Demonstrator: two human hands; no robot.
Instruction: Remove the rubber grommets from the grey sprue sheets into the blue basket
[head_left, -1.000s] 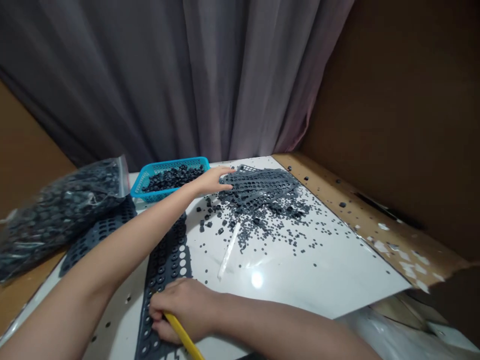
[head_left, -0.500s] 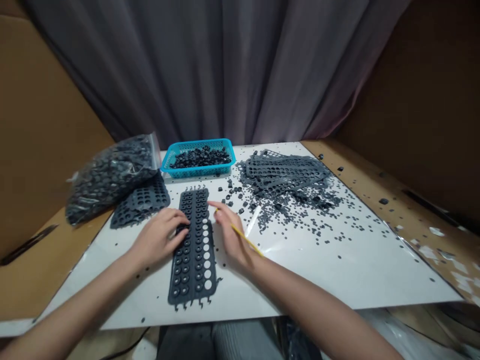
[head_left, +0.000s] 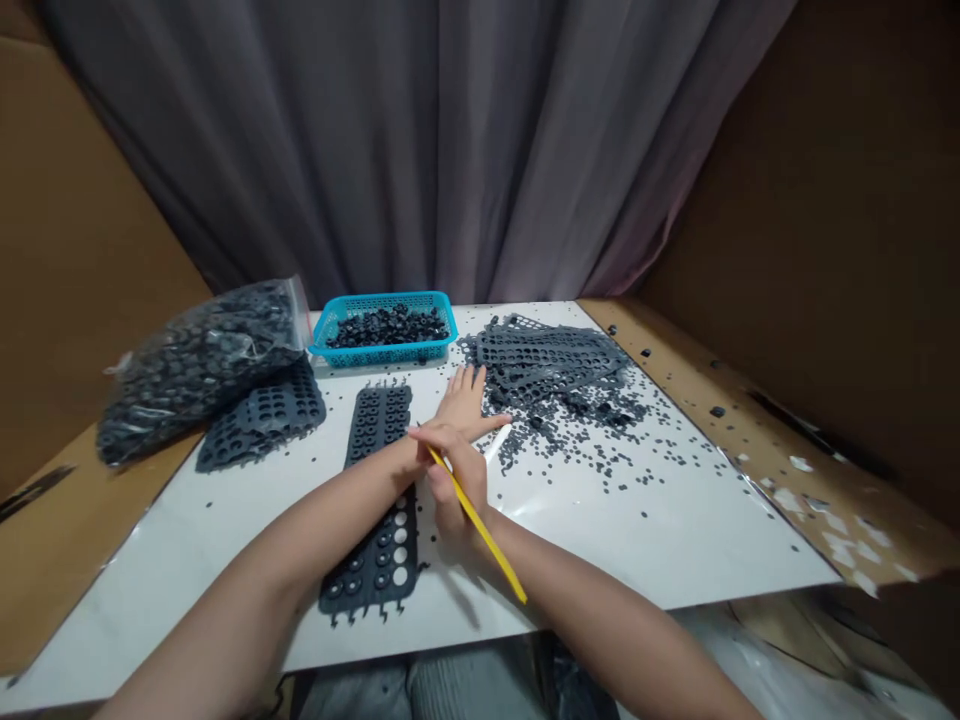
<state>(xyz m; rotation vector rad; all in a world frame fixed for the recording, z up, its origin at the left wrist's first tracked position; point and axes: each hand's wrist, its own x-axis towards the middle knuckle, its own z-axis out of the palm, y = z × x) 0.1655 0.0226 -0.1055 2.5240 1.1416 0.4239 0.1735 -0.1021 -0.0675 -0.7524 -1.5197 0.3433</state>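
My left hand [head_left: 463, 405] reaches across to the right with its fingers spread flat, over loose dark pieces [head_left: 442, 377] beside the scrap pile. Its forearm passes over the dark rubber sheet [head_left: 375, 415] and hides the sheet's middle. The sheet holds rows of ring-shaped parts, and round white holes show down its right column. Close by my left wrist, my right hand [head_left: 457, 485] is closed around a thin yellow stick [head_left: 487, 540], which slants down toward me. A white strip [head_left: 495, 445] lies by my left thumb, partly hidden.
A blue basket [head_left: 382, 354] of black parts stands at the back. To the left, a clear bag [head_left: 202, 370] of black parts rests on perforated sheets [head_left: 262, 415]. Stacked punched sheets [head_left: 547, 352] and scattered bits [head_left: 592, 455] cover the right side. Cardboard walls flank the white table [head_left: 585, 560].
My left hand has left the sheet and crossed to the right, its fingers now spread. My right hand has drawn back toward me with the yellow stick. The view has shifted slightly.
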